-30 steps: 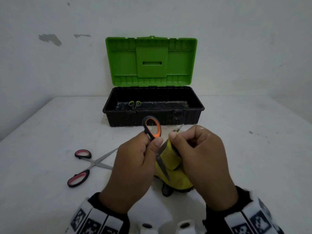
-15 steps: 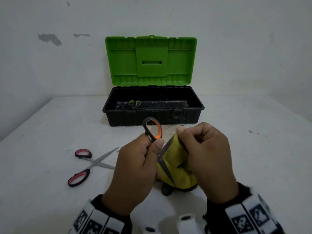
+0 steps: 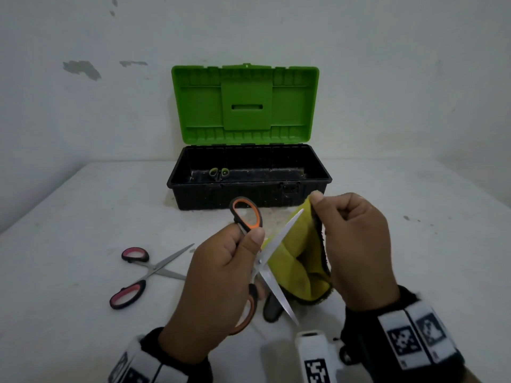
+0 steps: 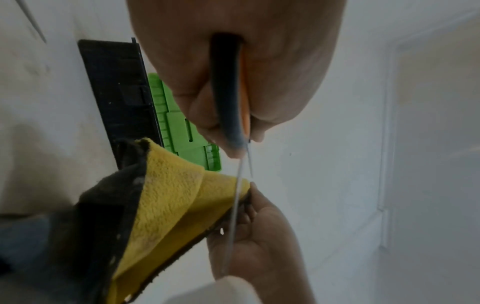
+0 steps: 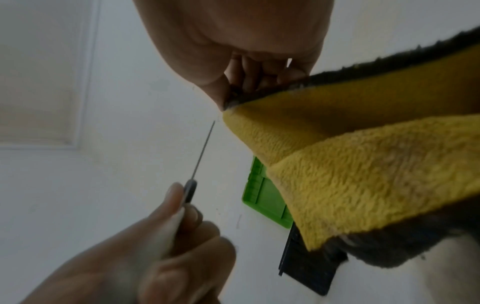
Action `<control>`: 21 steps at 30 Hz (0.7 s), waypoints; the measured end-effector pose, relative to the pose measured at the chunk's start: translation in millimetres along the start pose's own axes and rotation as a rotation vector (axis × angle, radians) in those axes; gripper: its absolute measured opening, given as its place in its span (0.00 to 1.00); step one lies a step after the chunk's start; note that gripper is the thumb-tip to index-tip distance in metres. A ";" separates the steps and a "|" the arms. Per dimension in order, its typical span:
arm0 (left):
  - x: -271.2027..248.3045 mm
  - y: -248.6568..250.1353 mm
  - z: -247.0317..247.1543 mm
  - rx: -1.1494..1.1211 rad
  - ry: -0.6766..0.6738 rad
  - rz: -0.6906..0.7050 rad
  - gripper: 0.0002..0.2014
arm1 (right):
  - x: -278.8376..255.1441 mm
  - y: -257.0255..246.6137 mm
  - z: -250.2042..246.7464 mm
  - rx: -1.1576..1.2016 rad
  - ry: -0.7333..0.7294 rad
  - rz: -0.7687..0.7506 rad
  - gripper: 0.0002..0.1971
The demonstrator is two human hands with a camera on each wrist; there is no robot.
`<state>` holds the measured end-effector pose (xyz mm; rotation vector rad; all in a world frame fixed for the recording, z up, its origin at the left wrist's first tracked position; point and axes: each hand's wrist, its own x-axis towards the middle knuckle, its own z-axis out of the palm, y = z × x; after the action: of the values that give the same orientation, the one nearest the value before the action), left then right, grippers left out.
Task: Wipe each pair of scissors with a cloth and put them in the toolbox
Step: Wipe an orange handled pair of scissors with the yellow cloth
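My left hand grips the orange-and-black scissors by their handles, blades spread apart. One blade points up and to the right, bare. My right hand pinches the yellow cloth with the dark backing just past that blade's tip. In the left wrist view the scissors run from my palm toward the cloth. The right wrist view has the cloth hanging from my fingers, and the blade stands apart from it. Pink-handled scissors lie open on the table at the left.
The black toolbox stands at the back of the white table, its green lid up against the wall. Green-handled scissors lie inside it at the left. A dark object lies on the table under my hands.
My right hand has slid the cloth up along the blade and off past its tip. The blade that was wrapped now shows bare. The left hand has kept its grip.
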<state>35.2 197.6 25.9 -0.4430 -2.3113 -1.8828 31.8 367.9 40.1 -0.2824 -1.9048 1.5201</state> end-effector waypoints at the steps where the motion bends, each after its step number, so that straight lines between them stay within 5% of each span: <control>1: -0.8 0.8 -0.4 -0.019 -0.002 -0.037 0.21 | 0.6 -0.3 -2.7 0.019 0.012 0.000 0.13; 10: 1.6 2.3 3.2 -0.055 0.044 -0.181 0.23 | -42.8 -6.1 -8.1 -0.042 -0.334 -0.141 0.07; 16: 2.4 9.7 6.7 -0.060 0.032 -0.130 0.22 | -42.7 -3.3 0.0 -0.121 -0.298 -0.255 0.07; 21: 4.1 13.6 0.0 -0.133 -0.037 -0.170 0.21 | -36.8 -1.8 4.2 -0.060 -0.233 -0.163 0.07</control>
<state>35.5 200.6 39.8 -0.3062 -2.3224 -2.1336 57.1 343.8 27.9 0.0260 -2.1000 1.4398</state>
